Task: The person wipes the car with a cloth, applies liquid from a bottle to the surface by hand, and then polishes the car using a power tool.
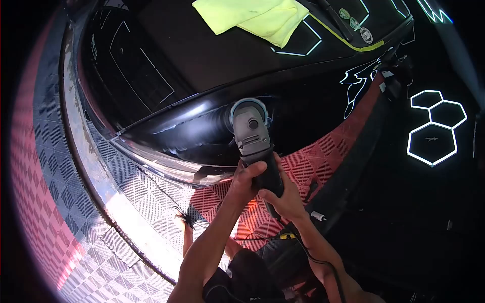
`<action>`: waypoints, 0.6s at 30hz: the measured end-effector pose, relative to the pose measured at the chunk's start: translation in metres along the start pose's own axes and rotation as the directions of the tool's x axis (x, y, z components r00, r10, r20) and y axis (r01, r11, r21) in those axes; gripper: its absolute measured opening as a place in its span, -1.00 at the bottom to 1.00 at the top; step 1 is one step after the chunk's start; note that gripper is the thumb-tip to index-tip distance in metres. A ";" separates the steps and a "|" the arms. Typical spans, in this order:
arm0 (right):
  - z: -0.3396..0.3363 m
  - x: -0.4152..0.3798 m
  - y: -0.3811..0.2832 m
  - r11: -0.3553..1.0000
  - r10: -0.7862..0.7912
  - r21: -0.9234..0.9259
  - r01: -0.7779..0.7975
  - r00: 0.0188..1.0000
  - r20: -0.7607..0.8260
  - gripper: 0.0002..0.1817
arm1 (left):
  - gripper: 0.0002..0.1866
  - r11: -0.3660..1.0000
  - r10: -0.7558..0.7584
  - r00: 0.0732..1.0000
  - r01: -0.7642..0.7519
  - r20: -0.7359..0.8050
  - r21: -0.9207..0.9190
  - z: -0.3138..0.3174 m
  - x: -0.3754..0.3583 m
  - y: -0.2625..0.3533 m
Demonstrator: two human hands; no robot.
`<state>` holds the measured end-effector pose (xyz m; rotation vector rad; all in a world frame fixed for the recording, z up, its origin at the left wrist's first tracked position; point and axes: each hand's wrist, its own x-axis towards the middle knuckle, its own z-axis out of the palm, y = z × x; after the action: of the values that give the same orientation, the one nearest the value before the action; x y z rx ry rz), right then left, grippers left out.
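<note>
Both of my hands grip a rotary polisher (pixel 254 132) with a grey head and a black body. My left hand (pixel 244 183) is closed round the body just behind the head, thumb lying across the top. Farther back, my right hand (pixel 286 198) wraps the handle from the other side. The polisher's round pad, with a pale blue edge, rests on a glossy black car panel (pixel 303 108). Whitish smears and swirl marks show on the panel to the left of the pad. The pad's face is hidden against the paint.
A yellow-green cloth (pixel 255 19) lies on the dark car surface above, near round stickers (pixel 355 23) and a yellow strip (pixel 369 49). A black power cord (pixel 319 261) runs along my right forearm. Red and grey grid tiles (pixel 323 151) cover the floor. A small white bottle-like object (pixel 318 216) lies to the right.
</note>
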<state>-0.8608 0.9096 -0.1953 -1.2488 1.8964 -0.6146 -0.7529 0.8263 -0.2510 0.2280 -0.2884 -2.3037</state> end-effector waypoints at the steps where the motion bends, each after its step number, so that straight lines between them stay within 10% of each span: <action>1: -0.005 0.000 0.006 0.994 0.046 0.100 -0.046 0.999 -0.005 -0.05 | -0.30 0.999 -0.003 1.000 0.004 -0.023 0.047 0.008 0.004 -0.002; 5: -0.022 -0.015 0.024 0.809 0.189 0.525 -0.266 0.962 0.196 -0.26 | -0.38 0.983 -0.039 0.996 0.053 -0.082 0.174 0.012 0.004 -0.027; 11: 0.038 -0.036 0.026 0.813 0.145 0.517 -0.268 0.953 0.266 -0.28 | -0.43 0.990 0.008 0.972 0.025 -0.236 0.137 -0.004 -0.053 -0.007; 18: 0.102 -0.072 0.052 0.733 0.143 0.649 -0.204 0.979 0.145 0.11 | -0.38 0.945 -0.194 0.963 0.235 -0.187 0.228 -0.028 -0.075 0.005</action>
<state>-0.7905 0.9981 -0.2695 -0.6082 1.4834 -1.0043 -0.6918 0.8747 -0.2708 0.5984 -0.4906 -2.4425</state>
